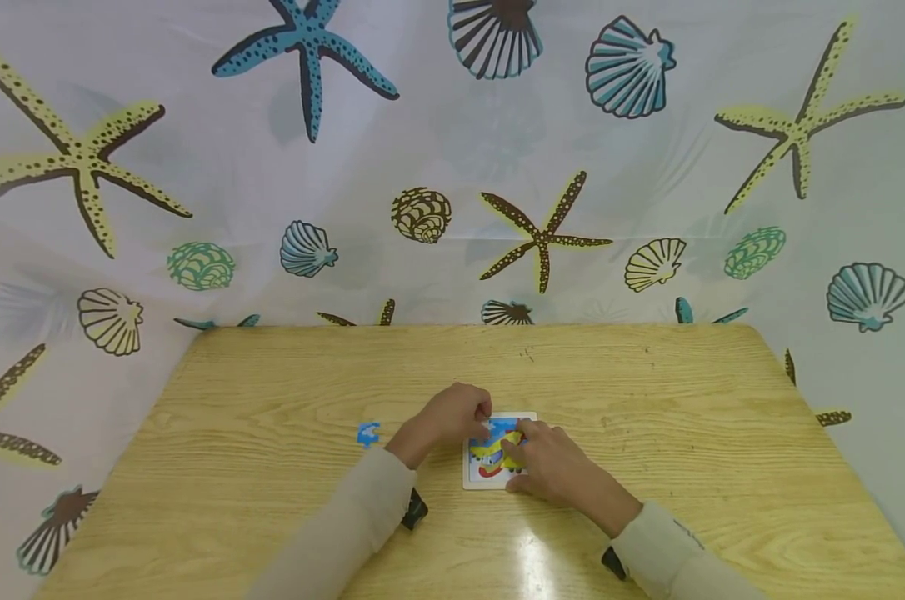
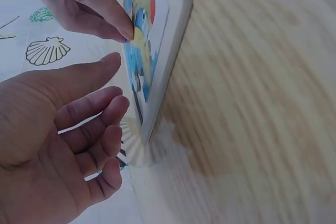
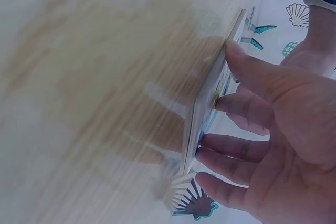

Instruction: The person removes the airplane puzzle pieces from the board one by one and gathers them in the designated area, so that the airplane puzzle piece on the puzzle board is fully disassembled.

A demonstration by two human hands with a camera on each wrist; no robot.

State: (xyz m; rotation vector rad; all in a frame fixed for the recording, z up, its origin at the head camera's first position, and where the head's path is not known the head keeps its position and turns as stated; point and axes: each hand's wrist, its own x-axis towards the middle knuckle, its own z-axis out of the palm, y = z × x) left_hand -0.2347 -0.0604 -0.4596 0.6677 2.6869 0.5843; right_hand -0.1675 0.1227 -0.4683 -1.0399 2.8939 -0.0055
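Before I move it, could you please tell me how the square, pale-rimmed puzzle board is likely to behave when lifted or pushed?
The pale-rimmed puzzle board is probably stiff, given its straight edges, and likely light, since it looks thin. Its flat, square shape would probably slide rather than roll on the shiny wooden table.

2 hands (image 1: 449,415) (image 1: 553,462) crowd the puzzle (image 1: 490,460); room lies beyond.

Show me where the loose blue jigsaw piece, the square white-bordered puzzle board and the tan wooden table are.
Loose blue jigsaw piece (image 1: 366,434): head view, its blue middle.
Square white-bordered puzzle board (image 1: 486,486): head view, its near border.
Tan wooden table (image 1: 272,383): head view, bare left part.
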